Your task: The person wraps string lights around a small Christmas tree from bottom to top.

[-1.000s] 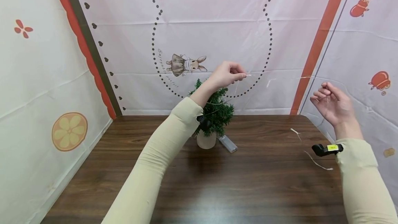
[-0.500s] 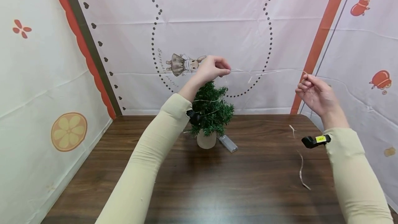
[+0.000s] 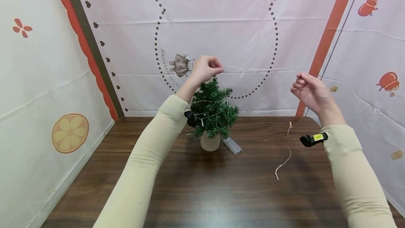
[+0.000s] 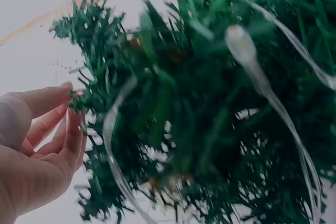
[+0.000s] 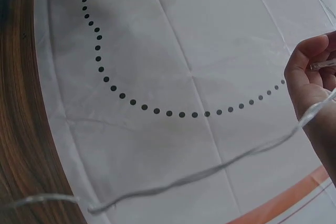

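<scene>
A small artificial Christmas tree (image 3: 215, 112) stands in a pale pot (image 3: 210, 143). Thin clear fairy lights (image 3: 259, 69) wind around its branches; the strand also stretches between the hands above the table. My left hand (image 3: 204, 70) pinches the strand just above the treetop. On the right, my right hand (image 3: 311, 92) holds the other end of the stretch, and a loose tail dangles below it. In the left wrist view, wire and a bulb (image 4: 241, 48) cross the green branches beside the left hand (image 4: 42, 150). The right wrist view shows the right hand (image 5: 315, 77) with curled fingers.
A clear battery box (image 3: 232, 146) lies on the wooden table (image 3: 202, 192), right of the pot. Printed cloth (image 3: 221, 38) hangs behind the table and along both sides. A black wrist camera (image 3: 191, 119) on the left sleeve is close to the branches.
Both hands have moved left, the left one to above the treetop, and the strand between them went along. The dangling tail swung left. Tree and battery box stayed put.
</scene>
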Action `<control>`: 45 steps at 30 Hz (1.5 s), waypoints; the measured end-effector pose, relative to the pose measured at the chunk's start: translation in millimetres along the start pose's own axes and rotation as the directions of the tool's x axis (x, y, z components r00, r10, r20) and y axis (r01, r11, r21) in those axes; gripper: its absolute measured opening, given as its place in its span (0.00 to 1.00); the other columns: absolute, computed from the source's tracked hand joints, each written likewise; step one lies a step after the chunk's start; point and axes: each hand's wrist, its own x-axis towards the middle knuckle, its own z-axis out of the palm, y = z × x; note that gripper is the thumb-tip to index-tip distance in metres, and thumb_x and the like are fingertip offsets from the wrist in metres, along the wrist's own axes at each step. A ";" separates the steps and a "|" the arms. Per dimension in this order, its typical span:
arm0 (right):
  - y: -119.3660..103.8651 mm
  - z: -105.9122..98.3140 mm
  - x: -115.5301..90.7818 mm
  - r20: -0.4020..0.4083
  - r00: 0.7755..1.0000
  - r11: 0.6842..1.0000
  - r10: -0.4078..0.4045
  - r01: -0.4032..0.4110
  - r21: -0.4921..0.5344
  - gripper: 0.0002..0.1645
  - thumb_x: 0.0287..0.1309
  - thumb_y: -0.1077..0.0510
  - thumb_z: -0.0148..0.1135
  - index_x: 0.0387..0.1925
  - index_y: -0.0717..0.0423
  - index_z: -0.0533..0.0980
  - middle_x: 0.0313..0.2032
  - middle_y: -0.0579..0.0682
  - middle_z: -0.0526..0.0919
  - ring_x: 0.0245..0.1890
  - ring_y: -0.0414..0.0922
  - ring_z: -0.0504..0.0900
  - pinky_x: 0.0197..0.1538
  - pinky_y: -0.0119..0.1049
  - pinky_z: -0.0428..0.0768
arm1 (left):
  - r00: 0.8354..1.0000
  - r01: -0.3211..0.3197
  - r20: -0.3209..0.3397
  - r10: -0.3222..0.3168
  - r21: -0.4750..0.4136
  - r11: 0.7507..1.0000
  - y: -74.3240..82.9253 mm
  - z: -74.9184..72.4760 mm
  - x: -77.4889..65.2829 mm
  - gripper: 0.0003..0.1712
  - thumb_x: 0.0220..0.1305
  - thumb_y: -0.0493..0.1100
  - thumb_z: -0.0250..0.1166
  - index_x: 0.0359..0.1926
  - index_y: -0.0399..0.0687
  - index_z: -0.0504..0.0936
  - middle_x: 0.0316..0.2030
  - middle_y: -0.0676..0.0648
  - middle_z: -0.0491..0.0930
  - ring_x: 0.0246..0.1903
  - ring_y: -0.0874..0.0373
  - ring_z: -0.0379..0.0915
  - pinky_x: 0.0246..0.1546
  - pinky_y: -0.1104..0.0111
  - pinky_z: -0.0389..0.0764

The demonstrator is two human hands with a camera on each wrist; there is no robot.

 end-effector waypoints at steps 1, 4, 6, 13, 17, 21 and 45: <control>0.9 0.7 1.3 0.005 1.000 1.000 0.003 -0.003 0.001 0.22 0.73 0.63 0.34 0.41 0.70 0.75 0.27 0.55 0.78 0.28 0.47 0.70 0.40 0.38 0.72 | 1.000 0.001 -0.003 -0.001 -0.002 1.000 -2.2 -1.2 0.2 0.06 0.60 0.44 0.67 0.33 0.46 0.82 0.27 0.49 0.80 0.27 0.55 0.76 0.22 0.74 0.70; 4.0 3.1 5.5 0.027 0.999 1.000 0.018 -0.018 0.018 0.22 0.73 0.63 0.33 0.41 0.71 0.75 0.27 0.55 0.77 0.28 0.47 0.69 0.39 0.38 0.71 | 1.000 0.012 -0.019 -0.012 -0.005 1.000 -9.7 -4.5 0.1 0.07 0.60 0.45 0.67 0.33 0.46 0.82 0.26 0.50 0.80 0.29 0.53 0.77 0.22 0.73 0.69; 6.4 5.2 8.3 0.044 0.999 0.999 0.029 -0.030 0.023 0.22 0.73 0.64 0.33 0.41 0.71 0.75 0.27 0.55 0.77 0.28 0.47 0.68 0.39 0.38 0.71 | 0.999 0.012 -0.036 -0.012 -0.007 1.000 -15.3 -6.6 -0.9 0.07 0.59 0.46 0.68 0.33 0.47 0.82 0.26 0.50 0.80 0.31 0.51 0.78 0.22 0.72 0.69; 14.8 17.6 17.0 0.041 0.998 0.996 0.048 -0.045 -0.073 0.21 0.73 0.63 0.35 0.40 0.68 0.76 0.26 0.53 0.78 0.28 0.45 0.68 0.40 0.37 0.75 | 0.993 -0.032 -0.116 0.026 -0.052 0.998 -34.4 -14.5 -7.2 0.09 0.58 0.47 0.68 0.34 0.46 0.84 0.25 0.50 0.79 0.25 0.57 0.77 0.26 0.71 0.77; 20.1 27.1 20.9 0.023 0.998 0.989 0.057 -0.053 -0.135 0.20 0.73 0.63 0.37 0.40 0.66 0.77 0.26 0.51 0.77 0.28 0.44 0.68 0.42 0.35 0.77 | 0.987 -0.060 -0.157 0.043 -0.100 0.993 -44.0 -18.6 -10.8 0.09 0.57 0.46 0.69 0.34 0.45 0.85 0.26 0.49 0.81 0.22 0.60 0.76 0.29 0.69 0.81; 25.2 35.5 25.9 0.037 0.997 0.987 0.070 -0.064 -0.148 0.18 0.72 0.64 0.39 0.41 0.67 0.77 0.27 0.51 0.76 0.28 0.44 0.66 0.42 0.36 0.78 | 0.982 -0.047 -0.187 0.025 -0.118 0.992 -51.6 -22.8 -14.7 0.09 0.56 0.47 0.70 0.33 0.46 0.86 0.27 0.50 0.82 0.23 0.60 0.77 0.31 0.66 0.82; 53.6 75.6 41.3 0.102 0.991 0.947 0.081 -0.044 -0.317 0.15 0.71 0.64 0.44 0.40 0.62 0.78 0.27 0.48 0.72 0.29 0.42 0.69 0.42 0.33 0.79 | 0.986 -0.102 -0.166 0.013 -0.535 0.839 -103.5 -16.6 -35.3 0.06 0.61 0.37 0.65 0.39 0.40 0.80 0.34 0.51 0.81 0.37 0.55 0.79 0.42 0.68 0.81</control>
